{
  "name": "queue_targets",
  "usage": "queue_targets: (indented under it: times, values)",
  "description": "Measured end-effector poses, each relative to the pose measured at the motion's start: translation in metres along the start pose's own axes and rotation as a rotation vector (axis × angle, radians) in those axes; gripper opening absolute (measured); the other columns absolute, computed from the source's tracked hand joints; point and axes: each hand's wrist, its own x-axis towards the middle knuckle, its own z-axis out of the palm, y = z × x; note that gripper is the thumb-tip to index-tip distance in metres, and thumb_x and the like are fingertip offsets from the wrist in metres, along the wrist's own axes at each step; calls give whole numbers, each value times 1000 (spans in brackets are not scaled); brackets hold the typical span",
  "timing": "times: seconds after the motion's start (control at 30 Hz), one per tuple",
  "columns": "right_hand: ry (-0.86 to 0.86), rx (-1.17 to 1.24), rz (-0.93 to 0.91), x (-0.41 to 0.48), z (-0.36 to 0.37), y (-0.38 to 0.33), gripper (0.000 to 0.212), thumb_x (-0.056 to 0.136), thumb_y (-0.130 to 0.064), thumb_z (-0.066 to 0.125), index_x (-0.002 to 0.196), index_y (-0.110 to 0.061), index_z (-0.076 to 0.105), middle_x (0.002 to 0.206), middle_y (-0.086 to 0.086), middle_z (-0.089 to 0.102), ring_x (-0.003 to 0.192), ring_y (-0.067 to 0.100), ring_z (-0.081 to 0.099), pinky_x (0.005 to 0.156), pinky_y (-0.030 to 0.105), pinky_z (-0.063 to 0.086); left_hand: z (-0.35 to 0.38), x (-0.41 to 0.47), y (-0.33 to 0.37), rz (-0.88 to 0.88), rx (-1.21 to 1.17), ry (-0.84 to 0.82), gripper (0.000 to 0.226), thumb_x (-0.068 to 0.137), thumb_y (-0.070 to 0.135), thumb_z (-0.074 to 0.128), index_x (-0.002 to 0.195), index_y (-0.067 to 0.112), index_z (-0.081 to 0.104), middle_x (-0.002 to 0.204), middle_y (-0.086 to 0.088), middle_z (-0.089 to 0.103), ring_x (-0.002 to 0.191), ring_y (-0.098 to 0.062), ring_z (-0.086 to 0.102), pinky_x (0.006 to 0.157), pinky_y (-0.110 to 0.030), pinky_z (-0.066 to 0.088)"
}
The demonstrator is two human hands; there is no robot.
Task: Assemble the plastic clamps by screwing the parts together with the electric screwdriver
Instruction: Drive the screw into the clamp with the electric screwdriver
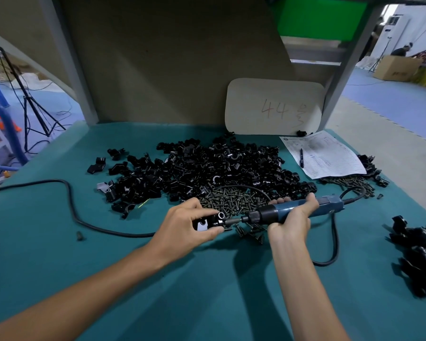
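My left hand (183, 223) grips a black plastic clamp (208, 222) just above the teal table (207, 291). My right hand (290, 217) holds the blue electric screwdriver (303, 209) lying level, its bit pointing left into the clamp's right end. Behind my hands lies a heap of dark screws (228, 198), and beyond it a big pile of loose black clamp parts (207, 166). A few screws (250, 232) lie under the screwdriver's tip.
A black power cord (69, 200) loops across the left of the table and another curls behind the screwdriver. Several black clamps (418, 252) are piled at the right edge. A paper form with a pen (301, 157) and a cardboard sign (273, 107) are at the back right.
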Motion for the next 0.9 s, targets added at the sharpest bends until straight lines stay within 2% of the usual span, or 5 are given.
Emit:
queue_targets:
  times: [0.23, 0.5, 0.7, 0.9]
  values:
    - [12, -4, -6, -1, 0, -1, 37, 98, -43, 63, 109, -12, 47, 72, 1, 57, 49, 13, 59, 54, 27, 54, 0, 1, 2, -13, -36, -32, 56, 74, 51, 76, 120, 19, 74, 83, 3, 55, 70, -7, 51, 63, -15, 40]
    - [23, -8, -7, -2, 1, 0, 36, 98, -43, 63, 108, -12, 47, 69, -1, 57, 45, 12, 58, 51, 25, 53, 0, 2, 2, -27, -36, -42, 57, 72, 51, 78, 120, 20, 73, 83, 2, 54, 72, -4, 49, 64, -14, 40]
    - [32, 16, 4, -3, 1, 1, 35, 97, -43, 64, 106, -14, 47, 71, 0, 57, 49, 13, 58, 55, 27, 54, 0, 0, 2, -37, 3, -72, 54, 72, 52, 78, 117, 22, 74, 85, 5, 54, 72, -8, 50, 62, -21, 43]
    - [34, 49, 23, -5, -1, 2, 35, 96, -43, 66, 105, -15, 48, 72, 0, 57, 49, 13, 57, 55, 27, 53, 2, -2, 0, -68, 34, -101, 49, 77, 52, 78, 116, 24, 73, 88, 7, 55, 74, -6, 51, 65, -22, 41]
